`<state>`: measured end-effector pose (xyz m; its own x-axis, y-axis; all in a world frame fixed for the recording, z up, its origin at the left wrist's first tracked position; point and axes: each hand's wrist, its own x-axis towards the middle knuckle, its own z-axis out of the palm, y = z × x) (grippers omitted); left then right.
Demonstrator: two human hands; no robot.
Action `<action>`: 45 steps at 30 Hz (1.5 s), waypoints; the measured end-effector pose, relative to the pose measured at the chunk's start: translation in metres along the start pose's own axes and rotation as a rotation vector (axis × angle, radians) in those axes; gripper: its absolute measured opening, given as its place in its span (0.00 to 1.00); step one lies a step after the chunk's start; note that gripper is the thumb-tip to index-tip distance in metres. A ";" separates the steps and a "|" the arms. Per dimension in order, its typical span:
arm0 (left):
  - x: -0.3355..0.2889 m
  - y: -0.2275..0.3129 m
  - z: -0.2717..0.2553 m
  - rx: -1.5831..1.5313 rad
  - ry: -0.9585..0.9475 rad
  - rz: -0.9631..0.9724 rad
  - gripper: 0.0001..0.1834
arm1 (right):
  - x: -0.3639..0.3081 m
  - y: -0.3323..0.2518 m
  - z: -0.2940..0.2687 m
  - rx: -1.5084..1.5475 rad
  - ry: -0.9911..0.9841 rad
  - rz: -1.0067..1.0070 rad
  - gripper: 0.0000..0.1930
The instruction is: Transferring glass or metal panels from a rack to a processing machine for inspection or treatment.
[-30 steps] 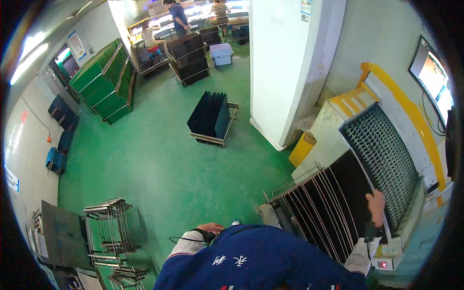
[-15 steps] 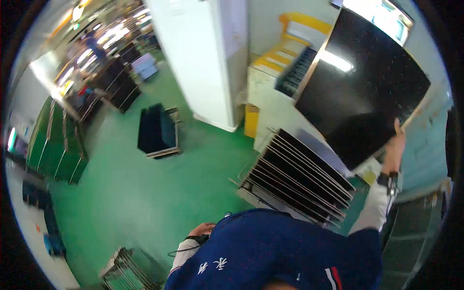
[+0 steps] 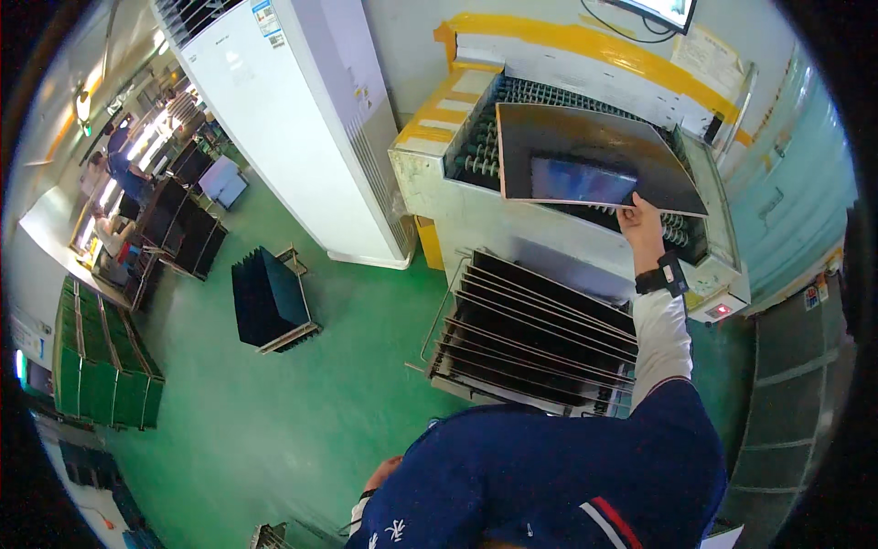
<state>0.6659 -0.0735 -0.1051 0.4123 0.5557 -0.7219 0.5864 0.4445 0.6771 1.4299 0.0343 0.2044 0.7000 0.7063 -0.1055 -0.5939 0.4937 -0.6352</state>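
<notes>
My right hand point(image 3: 643, 224) grips the near edge of a dark, glossy flat panel point(image 3: 585, 146) with a thin pale edge. The panel is tilted over the roller conveyor point(image 3: 482, 142) of a pale machine; whether it touches the rollers I cannot tell. Just below the machine stands a wire rack point(image 3: 540, 320) with several similar dark panels upright between its rods. My left hand point(image 3: 382, 471) hangs low beside my body, mostly hidden by my blue shirt, and its fingers do not show.
A tall white cabinet-like unit point(image 3: 302, 128) stands left of the machine. Another rack of dark panels point(image 3: 270, 302) sits on the green floor, and green racks point(image 3: 105, 357) stand far left. People point(image 3: 128, 169) work at lit benches in the back. A grey ribbed surface point(image 3: 777, 421) lies at right.
My right hand has brought the panel down and left, from raised and steeply tilted to lying lower over the rollers. My view has turned toward the machine.
</notes>
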 end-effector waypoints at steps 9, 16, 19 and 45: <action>-0.032 0.028 0.025 -0.014 0.073 0.041 0.23 | 0.070 0.008 0.000 -0.150 0.133 0.222 0.11; -0.049 0.062 0.032 -0.397 0.028 -0.125 0.27 | 0.069 0.011 0.023 -0.790 -0.059 0.064 0.16; -0.047 0.074 0.033 -0.350 0.034 -0.135 0.26 | 0.093 0.023 0.014 -1.435 -0.120 -0.534 0.13; -0.063 0.068 0.068 -0.543 0.146 -0.233 0.22 | 0.149 0.040 0.019 -2.232 0.018 -0.629 0.23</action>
<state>0.7274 -0.1254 -0.0232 0.1931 0.4744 -0.8589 0.1941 0.8396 0.5074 1.5027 0.1695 0.1779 0.5671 0.7345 0.3727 0.8156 -0.5638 -0.1300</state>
